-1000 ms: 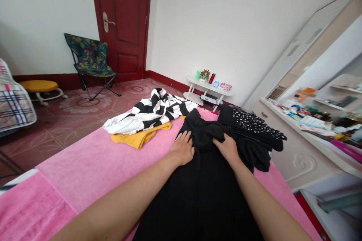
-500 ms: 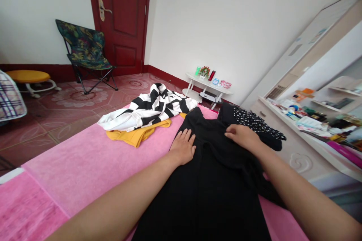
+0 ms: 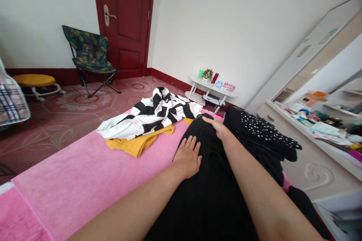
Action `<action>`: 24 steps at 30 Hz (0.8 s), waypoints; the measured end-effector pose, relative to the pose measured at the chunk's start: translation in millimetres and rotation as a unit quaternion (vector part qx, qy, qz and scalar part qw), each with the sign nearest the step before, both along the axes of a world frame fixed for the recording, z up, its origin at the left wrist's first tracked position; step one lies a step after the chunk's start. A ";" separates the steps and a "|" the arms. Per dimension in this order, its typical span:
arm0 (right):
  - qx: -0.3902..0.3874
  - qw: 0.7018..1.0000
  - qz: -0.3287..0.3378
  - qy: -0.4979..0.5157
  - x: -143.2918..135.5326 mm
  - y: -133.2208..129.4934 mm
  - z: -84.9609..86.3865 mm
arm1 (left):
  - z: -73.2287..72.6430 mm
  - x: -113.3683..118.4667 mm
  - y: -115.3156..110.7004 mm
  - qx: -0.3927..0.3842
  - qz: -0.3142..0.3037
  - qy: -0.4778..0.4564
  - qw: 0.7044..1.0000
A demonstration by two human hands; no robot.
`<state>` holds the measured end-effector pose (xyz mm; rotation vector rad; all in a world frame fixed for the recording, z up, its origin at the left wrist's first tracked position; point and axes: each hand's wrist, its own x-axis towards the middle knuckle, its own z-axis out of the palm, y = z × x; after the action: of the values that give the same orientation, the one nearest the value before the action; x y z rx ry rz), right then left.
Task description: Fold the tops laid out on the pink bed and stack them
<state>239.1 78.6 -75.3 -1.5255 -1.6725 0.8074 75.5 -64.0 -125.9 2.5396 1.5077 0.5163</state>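
A long black garment (image 3: 209, 207) lies lengthwise before me on a pink bed cover (image 3: 85, 173). Its exact kind is unclear. My left hand (image 3: 188, 158) rests flat on its left side, fingers stretched out. At the garment's far end, my right hand (image 3: 217, 127) grips the cloth near the top edge; some of its fingers are hidden. Left of the far end, a black-and-white patterned garment (image 3: 158, 111) is heaped on a yellow garment (image 3: 138, 143). To the right lies black clothing with white dots (image 3: 263, 130).
A camouflage-like folding chair (image 3: 90, 52) and a yellow-topped stool (image 3: 35, 80) stand near the red door (image 3: 127, 22). Past the bed is a small white table (image 3: 215, 86) with small items. A cluttered dresser (image 3: 325, 150) runs along the right.
My right hand has moved forward and left to the garment's far end, and the black cloth there has shifted. The left hand stays on the garment. The view has shifted slightly.
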 end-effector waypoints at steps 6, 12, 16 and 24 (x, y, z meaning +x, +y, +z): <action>0.050 0.989 -0.083 -0.110 8.6 24.5 -8.9 | 1.2 -0.2 0.8 -0.005 -0.006 -0.001 1.000; 0.048 0.948 -0.169 -0.267 -0.4 30.7 -35.0 | -3.1 -0.3 3.5 0.003 -0.016 -0.002 1.000; 0.047 0.923 -0.180 -0.336 -14.5 19.2 -31.8 | -2.2 -0.3 3.8 -0.003 -0.018 -0.003 1.000; 0.116 0.908 -0.098 -0.391 -36.9 -12.9 -7.6 | -1.5 0.6 3.1 -0.002 -0.015 -0.002 1.000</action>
<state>202.2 65.7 -82.9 -1.9325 -2.0096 -0.1635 76.1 -60.9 -127.4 2.5532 1.4658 0.5131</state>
